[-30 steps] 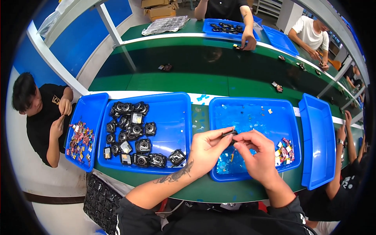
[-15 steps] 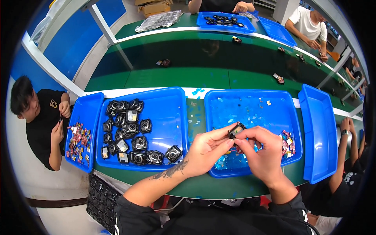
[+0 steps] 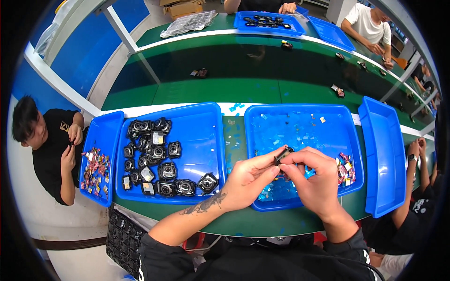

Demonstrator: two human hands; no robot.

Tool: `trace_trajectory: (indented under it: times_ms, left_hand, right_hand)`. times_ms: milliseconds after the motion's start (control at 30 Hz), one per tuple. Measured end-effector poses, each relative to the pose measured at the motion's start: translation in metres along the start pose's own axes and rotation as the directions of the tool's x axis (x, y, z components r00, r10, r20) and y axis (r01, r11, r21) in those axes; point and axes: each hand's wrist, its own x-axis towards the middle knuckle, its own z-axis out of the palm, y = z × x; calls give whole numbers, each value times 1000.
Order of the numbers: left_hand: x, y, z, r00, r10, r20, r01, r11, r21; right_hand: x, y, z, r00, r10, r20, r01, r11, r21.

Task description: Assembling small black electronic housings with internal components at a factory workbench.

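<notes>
My left hand (image 3: 248,180) and my right hand (image 3: 315,180) meet over the near edge of the middle blue tray (image 3: 304,114). Together they pinch a small black camera part (image 3: 283,154) between their fingertips. The left tray (image 3: 197,124) holds several black camera modules (image 3: 157,161) grouped on its left side. Small coloured pieces (image 3: 346,168) lie at the right side of the middle tray, just right of my right hand.
A narrow blue tray (image 3: 97,140) with coloured bits sits at far left beside a seated person in black (image 3: 49,145). An empty blue tray (image 3: 386,154) stands tilted at right. Beyond is a green conveyor belt (image 3: 262,61) carrying small parts; other people work at its far side.
My hands have drawn together and risen slightly over the middle tray; the black part, first held out in my left fingers, is now gripped by both hands.
</notes>
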Motion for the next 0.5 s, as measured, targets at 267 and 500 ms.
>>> trace_trajectory:
  times_ms: [267, 500]
  left_hand:
    - [-1, -4, 2, 1000, 14, -13, -13, 995, 103]
    - [4, 7, 6, 980, 29, -196, -39, 998, -48]
  right_hand:
    - [1, -2, -3, 992, -112, -61, 97, 974, -206]
    - [1, 19, -5, 995, 100, -5, -94, 955, 281]
